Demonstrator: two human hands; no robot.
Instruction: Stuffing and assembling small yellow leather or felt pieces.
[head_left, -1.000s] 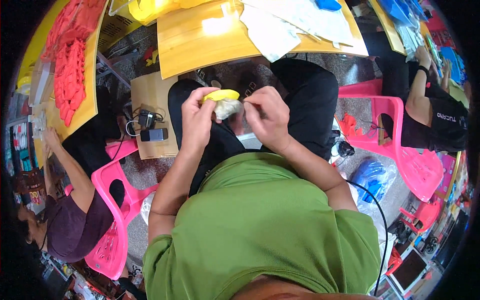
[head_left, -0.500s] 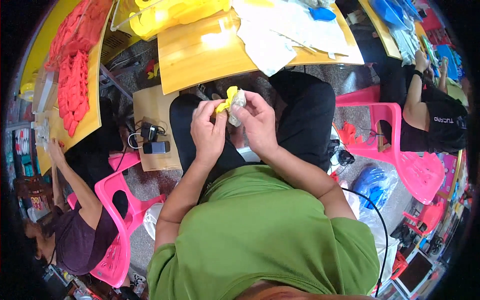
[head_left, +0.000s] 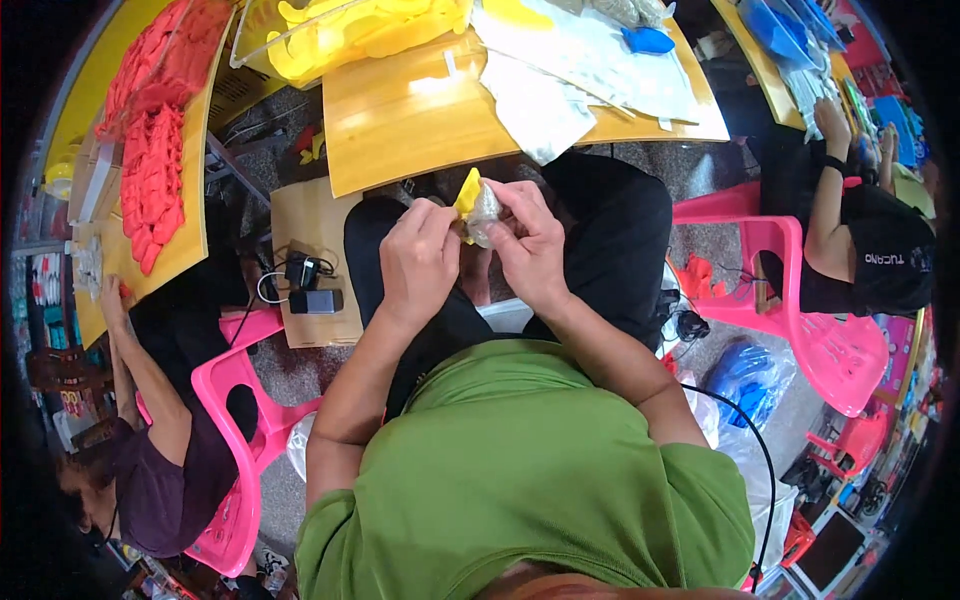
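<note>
Your left hand (head_left: 419, 260) pinches the yellow piece (head_left: 468, 189) at twelve o'clock from your torso (head_left: 530, 450); your right hand (head_left: 530, 246) grips the greyish lump (head_left: 484, 212) against its four o'clock side, short of the desk (head_left: 400, 130)

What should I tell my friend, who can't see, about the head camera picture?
Someone in a green shirt holds a yellow piece and greyish lump between left hand and right hand. Ahead is a wooden table with yellow shapes; other people are on either side.
</note>
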